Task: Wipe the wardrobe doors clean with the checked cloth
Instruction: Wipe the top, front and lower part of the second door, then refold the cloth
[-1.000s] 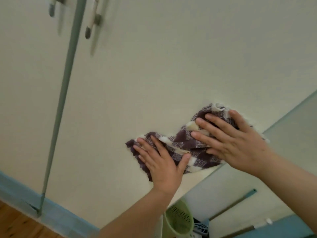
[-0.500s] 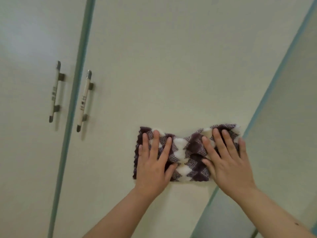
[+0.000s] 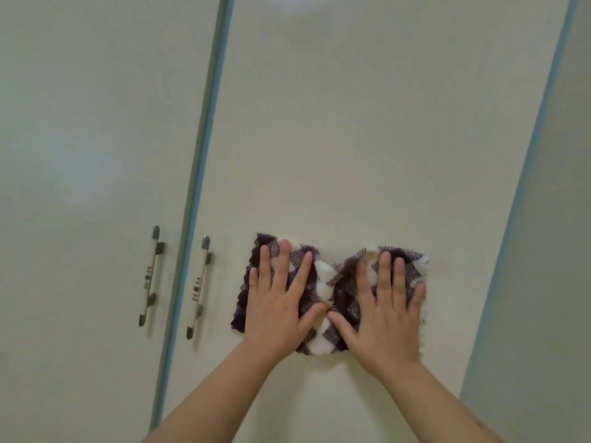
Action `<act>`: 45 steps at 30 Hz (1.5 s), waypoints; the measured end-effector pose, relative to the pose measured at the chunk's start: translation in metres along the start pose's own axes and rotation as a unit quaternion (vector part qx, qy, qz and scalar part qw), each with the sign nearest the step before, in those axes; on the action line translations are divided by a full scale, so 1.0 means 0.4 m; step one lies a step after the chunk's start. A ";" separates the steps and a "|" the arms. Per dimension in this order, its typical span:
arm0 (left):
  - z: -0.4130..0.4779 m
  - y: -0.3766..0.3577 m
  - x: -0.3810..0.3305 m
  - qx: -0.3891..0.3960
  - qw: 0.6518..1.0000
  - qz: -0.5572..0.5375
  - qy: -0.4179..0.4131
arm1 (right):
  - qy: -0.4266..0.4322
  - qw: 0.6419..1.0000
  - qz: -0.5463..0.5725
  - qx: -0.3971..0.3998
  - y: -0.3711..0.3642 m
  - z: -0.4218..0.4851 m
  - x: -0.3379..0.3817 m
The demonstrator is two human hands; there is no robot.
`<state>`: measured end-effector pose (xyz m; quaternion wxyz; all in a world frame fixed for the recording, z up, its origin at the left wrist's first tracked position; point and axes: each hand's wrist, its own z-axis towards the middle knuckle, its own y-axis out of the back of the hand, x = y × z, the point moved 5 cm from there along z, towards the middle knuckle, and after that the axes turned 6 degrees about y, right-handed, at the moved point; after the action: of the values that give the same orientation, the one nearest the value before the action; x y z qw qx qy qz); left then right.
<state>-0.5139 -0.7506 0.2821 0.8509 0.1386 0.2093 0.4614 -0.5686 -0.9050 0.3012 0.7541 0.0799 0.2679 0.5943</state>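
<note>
Hands lay flat on the purple-and-white checked cloth (image 3: 326, 282), which was spread against the pale cream wardrobe door (image 3: 351, 139) at about the height of the door handles. The left hand (image 3: 278, 302) covered the cloth's left half, its fingers (image 3: 283, 266) straight and fanned a little apart, pointing up the door, with the thumb stretched out to the right. The right hand (image 3: 383, 311) covered the right half in the same way, fingers extended and slightly spread, thumb reaching left until the two thumb tips nearly met over the middle of the cloth. Neither hand gripped anything; both palms pressed the fabric onto the panel. Between the hands the cloth bunched into a small raised fold, and its dark fringed edge showed to the left of the left hand, while a white fluffy edge showed past the right hand's little finger.

Left of the cloth, a cream bar handle with dark metal ends (image 3: 198, 287) stood on the same door, close to the grey-green vertical strip (image 3: 198, 174) dividing the two doors. A matching bar handle (image 3: 150, 276) sat on the neighbouring door (image 3: 80, 155) just beyond that strip. At the right, a blue-green edge (image 3: 527, 171) ran slantwise down the door's far side. Both forearms were bare, rising from the bottom of the view.
</note>
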 end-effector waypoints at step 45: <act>0.045 0.417 0.010 0.283 0.685 -0.590 0.320 | -0.222 0.638 0.711 0.196 0.349 0.116 0.167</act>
<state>-0.6244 -0.6586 0.3686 0.7487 0.0648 0.6284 -0.2010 -0.6546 -0.7937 0.3809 0.1021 0.5214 0.0628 0.8449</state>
